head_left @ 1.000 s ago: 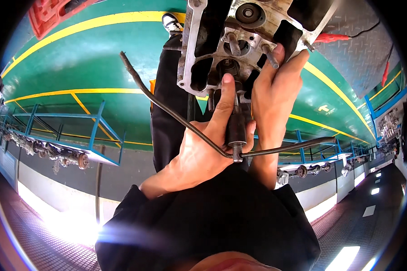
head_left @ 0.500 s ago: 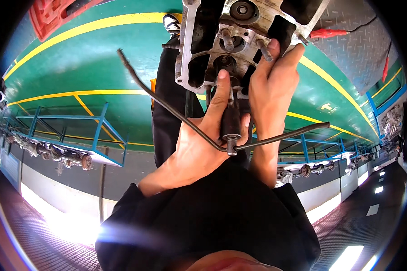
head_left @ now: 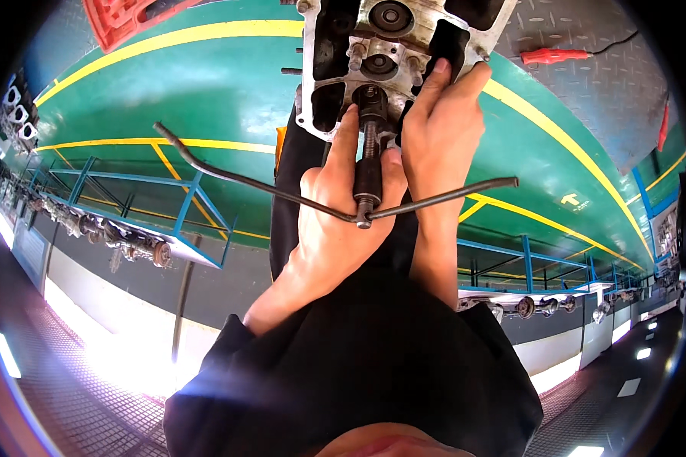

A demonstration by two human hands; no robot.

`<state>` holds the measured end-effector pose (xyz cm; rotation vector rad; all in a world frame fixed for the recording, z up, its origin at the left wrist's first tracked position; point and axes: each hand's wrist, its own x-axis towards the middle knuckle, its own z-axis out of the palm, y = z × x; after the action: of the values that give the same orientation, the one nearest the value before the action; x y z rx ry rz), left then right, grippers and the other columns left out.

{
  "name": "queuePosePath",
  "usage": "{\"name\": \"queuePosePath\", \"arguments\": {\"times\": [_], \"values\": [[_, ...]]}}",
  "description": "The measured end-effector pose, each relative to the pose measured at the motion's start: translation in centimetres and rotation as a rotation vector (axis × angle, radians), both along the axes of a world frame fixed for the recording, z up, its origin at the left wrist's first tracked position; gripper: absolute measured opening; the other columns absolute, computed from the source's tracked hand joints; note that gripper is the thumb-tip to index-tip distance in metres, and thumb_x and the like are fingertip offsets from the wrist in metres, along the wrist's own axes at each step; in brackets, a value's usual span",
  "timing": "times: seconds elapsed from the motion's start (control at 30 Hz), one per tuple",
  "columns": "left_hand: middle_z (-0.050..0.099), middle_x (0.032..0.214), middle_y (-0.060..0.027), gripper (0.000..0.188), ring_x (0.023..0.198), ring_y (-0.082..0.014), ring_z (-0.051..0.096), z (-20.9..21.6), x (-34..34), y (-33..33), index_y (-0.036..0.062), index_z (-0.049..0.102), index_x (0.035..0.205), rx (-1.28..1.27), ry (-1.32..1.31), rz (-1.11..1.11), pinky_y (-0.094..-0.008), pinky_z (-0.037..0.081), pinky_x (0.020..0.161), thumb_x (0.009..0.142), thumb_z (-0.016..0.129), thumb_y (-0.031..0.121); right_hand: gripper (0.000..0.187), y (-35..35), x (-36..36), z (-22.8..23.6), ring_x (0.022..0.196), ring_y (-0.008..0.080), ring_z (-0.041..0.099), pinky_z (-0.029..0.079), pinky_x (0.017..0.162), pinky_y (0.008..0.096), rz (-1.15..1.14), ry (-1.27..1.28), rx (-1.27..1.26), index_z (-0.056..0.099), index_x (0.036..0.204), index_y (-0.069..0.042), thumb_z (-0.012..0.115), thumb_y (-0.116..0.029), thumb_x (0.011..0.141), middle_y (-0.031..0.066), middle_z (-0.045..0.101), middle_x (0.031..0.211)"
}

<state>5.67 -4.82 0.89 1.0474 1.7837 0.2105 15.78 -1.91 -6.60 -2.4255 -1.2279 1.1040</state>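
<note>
A cylinder head with several studs and round valve spring seats is at the top middle. Against its near end stands a dark screw-type valve spring compressor, its threaded rod showing and two long bent handle arms spreading left and right. My left hand is wrapped around the compressor's body from the left, its index finger stretched up along the rod to the cup-shaped upper end. My right hand grips the near right side of the cylinder head, fingertips at an opening and thumb side hidden in part.
A red plastic case lies at the top left. On the right, a red-handled clip with a dark cable rests on a grey tread-plate surface. Blue-framed racks carrying metal parts stand on both sides.
The cylinder head, tool and both hands sit further left and higher in the picture, while the background has shifted right. The handle's left arm slopes less steeply. Both hands keep their hold.
</note>
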Motion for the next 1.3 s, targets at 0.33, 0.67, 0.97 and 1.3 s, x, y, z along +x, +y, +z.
{"name": "queuePosePath", "arguments": {"times": [0.33,0.67,0.97,1.3], "values": [[0.059,0.054,-0.019,0.059,0.048,-0.0346,0.065,0.0,-1.4,0.7,-0.0184,0.049,0.134,-0.008,-0.086,-0.119,-0.0403,0.051,0.047,0.088,0.07,0.013,0.026,0.5,0.7,0.7,0.075,0.0577,0.06,0.048,0.059,0.06,-0.035,0.065,-0.078,0.037,0.104,0.002,0.051,-0.019,0.106,0.0355,0.063,0.084],[0.067,0.072,-0.0227,0.055,0.06,-0.032,0.071,1.0,-0.8,2.3,-0.0085,0.054,0.136,-0.196,0.044,-0.273,-0.0362,0.054,0.057,0.088,0.072,0.012,0.027,0.7,0.5,0.7,0.076,0.0593,0.06,0.046,0.062,0.0623,-0.045,0.034,-0.083,0.036,0.108,0.003,0.05,-0.02,0.107,0.0372,0.063,0.085],[0.069,0.075,-0.0217,0.057,0.06,-0.0303,0.07,0.8,-1.9,2.3,-0.0096,0.053,0.137,-0.151,0.017,-0.289,-0.0342,0.054,0.06,0.088,0.072,0.011,0.027,0.6,0.5,0.6,0.078,0.0597,0.06,0.046,0.064,0.0628,-0.045,0.05,-0.061,0.037,0.11,0.003,0.05,-0.021,0.107,0.0375,0.063,0.087],[0.066,0.069,-0.0226,0.057,0.058,-0.0364,0.069,0.7,-1.3,2.1,-0.0073,0.056,0.137,-0.1,0.06,-0.277,-0.0384,0.054,0.056,0.086,0.073,0.012,0.029,0.4,0.9,0.3,0.078,0.0589,0.061,0.046,0.064,0.0618,-0.022,0.016,-0.042,0.036,0.112,0.003,0.048,-0.023,0.107,0.0362,0.064,0.084]]}}
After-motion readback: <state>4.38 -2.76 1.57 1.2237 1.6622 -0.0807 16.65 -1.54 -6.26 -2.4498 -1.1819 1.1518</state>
